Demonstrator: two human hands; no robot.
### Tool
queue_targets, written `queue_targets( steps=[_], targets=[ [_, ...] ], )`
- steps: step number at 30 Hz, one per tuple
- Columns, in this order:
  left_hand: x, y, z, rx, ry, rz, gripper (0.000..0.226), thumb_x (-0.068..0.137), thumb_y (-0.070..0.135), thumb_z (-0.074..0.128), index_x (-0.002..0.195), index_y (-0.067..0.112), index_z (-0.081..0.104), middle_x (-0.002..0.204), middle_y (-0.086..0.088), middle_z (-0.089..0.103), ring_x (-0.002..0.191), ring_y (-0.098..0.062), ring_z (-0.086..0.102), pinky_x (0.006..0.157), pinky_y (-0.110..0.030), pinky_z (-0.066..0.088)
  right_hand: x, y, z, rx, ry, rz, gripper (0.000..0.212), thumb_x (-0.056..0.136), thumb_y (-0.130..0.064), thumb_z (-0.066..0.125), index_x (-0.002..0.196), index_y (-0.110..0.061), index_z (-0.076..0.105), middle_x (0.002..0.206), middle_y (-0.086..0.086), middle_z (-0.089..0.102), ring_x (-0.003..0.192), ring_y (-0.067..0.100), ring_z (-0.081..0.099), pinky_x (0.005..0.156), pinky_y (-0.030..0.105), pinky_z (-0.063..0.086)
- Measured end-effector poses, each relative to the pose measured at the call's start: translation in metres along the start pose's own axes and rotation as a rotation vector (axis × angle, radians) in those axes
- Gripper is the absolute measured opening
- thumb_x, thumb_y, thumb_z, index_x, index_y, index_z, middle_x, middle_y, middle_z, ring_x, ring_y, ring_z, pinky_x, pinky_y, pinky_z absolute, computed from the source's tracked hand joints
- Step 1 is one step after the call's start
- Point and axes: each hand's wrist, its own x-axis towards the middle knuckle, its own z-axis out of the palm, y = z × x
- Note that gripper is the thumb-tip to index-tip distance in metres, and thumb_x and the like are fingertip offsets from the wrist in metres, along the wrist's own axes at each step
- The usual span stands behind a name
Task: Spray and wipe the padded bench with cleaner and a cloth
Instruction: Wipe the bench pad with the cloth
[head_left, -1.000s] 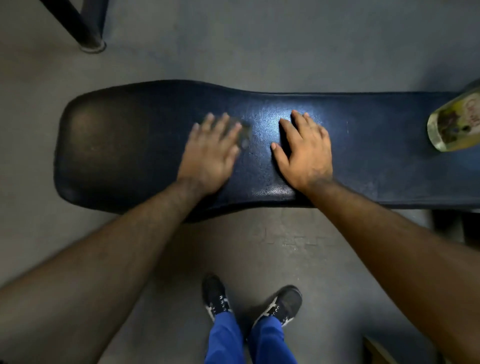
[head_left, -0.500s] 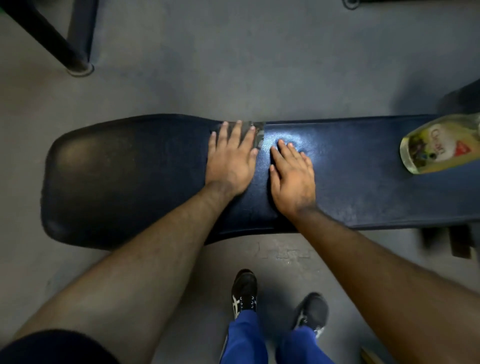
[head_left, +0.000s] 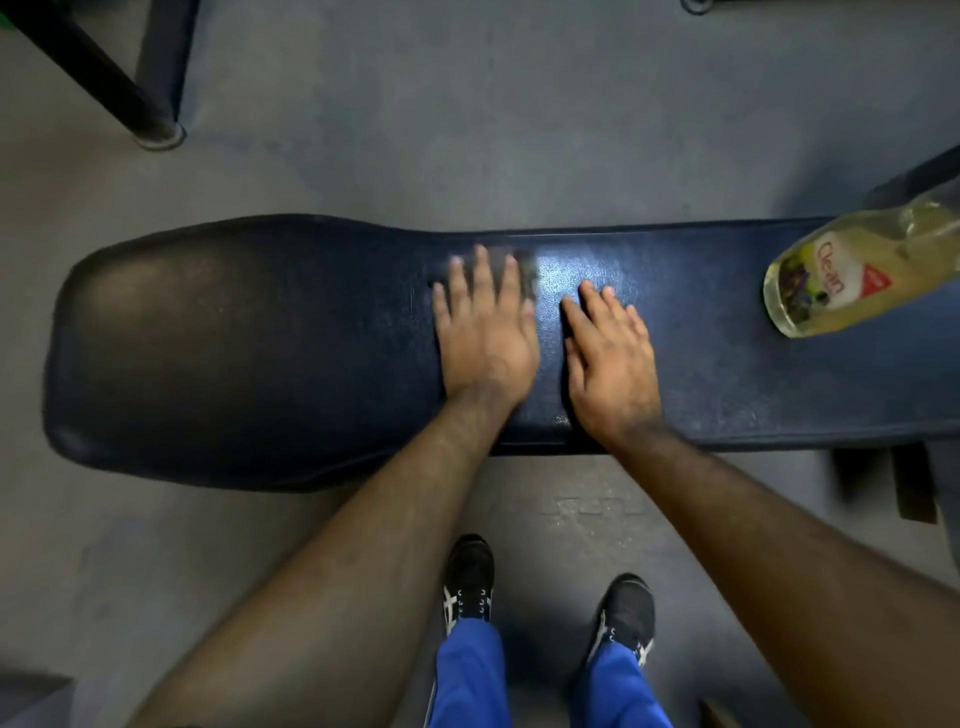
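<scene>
The padded bench (head_left: 249, 353) is dark blue and runs left to right across the view. My left hand (head_left: 485, 338) lies flat on it, pressing down a small grey cloth (head_left: 525, 267) that shows blurred just beyond the fingertips. Close beside it on the right, my right hand (head_left: 610, 364) rests flat on the bare pad with fingers apart and holds nothing. A clear bottle of yellow cleaner (head_left: 852, 275) lies on its side on the bench's right end, apart from both hands.
Grey concrete floor surrounds the bench. A black metal frame leg (head_left: 150, 124) stands at the far left. A bench support (head_left: 909, 483) sits under the right end. My feet in black shoes (head_left: 467, 582) stand close to the near edge.
My left hand has slid the cloth rightward along the pad, past the bench's narrowing, and now sits close to my right hand. More of the bottle has come into view.
</scene>
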Motion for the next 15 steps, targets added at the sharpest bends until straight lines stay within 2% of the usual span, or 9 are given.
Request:
queue_targets(
  steps=[2,4,6,8,9,11,13,14,15],
  targets=[
    [-0.046,-0.010,0.005,0.011,-0.039,0.210,0.056,0.098,0.042,0.028,0.150,0.022,0.033,0.160,-0.008,0.026,0.148,-0.032,0.018,0.119,-0.052,0.016,-0.001,0.006,-0.003,0.007,-0.034,-0.022,0.053,0.093,-0.016,0.038,0.145,-0.014,0.048,0.158,0.009,0.037,0.149,0.029,0.028,0.123,0.045,0.018],
    [-0.055,-0.038,0.004,0.038,-0.053,0.273,0.056,0.097,0.042,0.028,0.149,0.021,0.036,0.159,-0.008,0.028,0.147,-0.033,0.020,0.118,-0.053,0.019,-0.005,0.012,-0.007,-0.040,-0.059,-0.069,0.055,0.092,-0.016,0.038,0.146,-0.015,0.046,0.158,0.007,0.037,0.149,0.028,0.028,0.123,0.045,0.019],
    [-0.036,-0.049,0.003,0.036,0.027,0.045,0.057,0.096,0.042,0.029,0.149,0.021,0.036,0.159,-0.010,0.028,0.147,-0.034,0.020,0.118,-0.053,0.018,-0.008,0.016,-0.008,-0.090,-0.062,-0.122,0.054,0.092,-0.018,0.040,0.146,-0.016,0.045,0.158,0.007,0.037,0.148,0.030,0.029,0.122,0.046,0.020],
    [-0.037,-0.025,0.001,0.011,0.051,-0.150,0.058,0.096,0.042,0.030,0.149,0.020,0.036,0.159,-0.011,0.027,0.147,-0.035,0.019,0.118,-0.053,0.016,-0.011,0.020,-0.007,-0.108,-0.046,-0.124,0.051,0.095,-0.022,0.039,0.146,-0.018,0.046,0.157,0.009,0.038,0.147,0.032,0.031,0.121,0.047,0.020],
    [-0.052,-0.011,0.005,0.004,0.040,-0.140,0.058,0.096,0.041,0.030,0.149,0.020,0.035,0.159,-0.011,0.027,0.147,-0.035,0.019,0.118,-0.053,0.016,-0.013,0.020,-0.007,-0.118,-0.028,-0.094,0.050,0.096,-0.025,0.038,0.145,-0.019,0.046,0.157,0.011,0.038,0.146,0.033,0.031,0.120,0.049,0.020],
    [-0.088,0.003,0.014,0.023,0.012,0.067,0.057,0.096,0.041,0.031,0.149,0.021,0.036,0.159,-0.010,0.028,0.147,-0.034,0.021,0.118,-0.053,0.017,-0.019,0.018,-0.007,-0.143,0.002,-0.032,0.049,0.098,-0.031,0.037,0.146,-0.020,0.046,0.157,0.013,0.037,0.147,0.033,0.030,0.120,0.050,0.019],
    [-0.092,-0.011,0.017,0.023,-0.029,0.201,0.055,0.097,0.040,0.032,0.148,0.021,0.038,0.158,-0.008,0.030,0.147,-0.033,0.022,0.118,-0.053,0.019,-0.025,0.019,-0.008,-0.161,0.012,-0.012,0.051,0.099,-0.033,0.038,0.147,-0.018,0.044,0.158,0.014,0.036,0.147,0.034,0.029,0.120,0.051,0.019],
    [-0.084,-0.017,0.015,0.040,-0.001,0.176,0.055,0.097,0.040,0.032,0.148,0.021,0.038,0.158,-0.009,0.030,0.147,-0.033,0.022,0.118,-0.052,0.019,-0.030,0.020,-0.008,-0.164,0.010,-0.013,0.052,0.099,-0.033,0.039,0.147,-0.017,0.043,0.158,0.014,0.036,0.148,0.033,0.029,0.120,0.051,0.019],
    [-0.074,-0.018,0.013,0.042,0.037,0.065,0.055,0.097,0.040,0.032,0.149,0.021,0.037,0.158,-0.009,0.029,0.147,-0.033,0.021,0.118,-0.052,0.018,-0.034,0.022,-0.008,-0.166,0.012,-0.019,0.052,0.099,-0.033,0.040,0.147,-0.016,0.043,0.158,0.013,0.035,0.148,0.033,0.029,0.120,0.051,0.019]
  ],
)
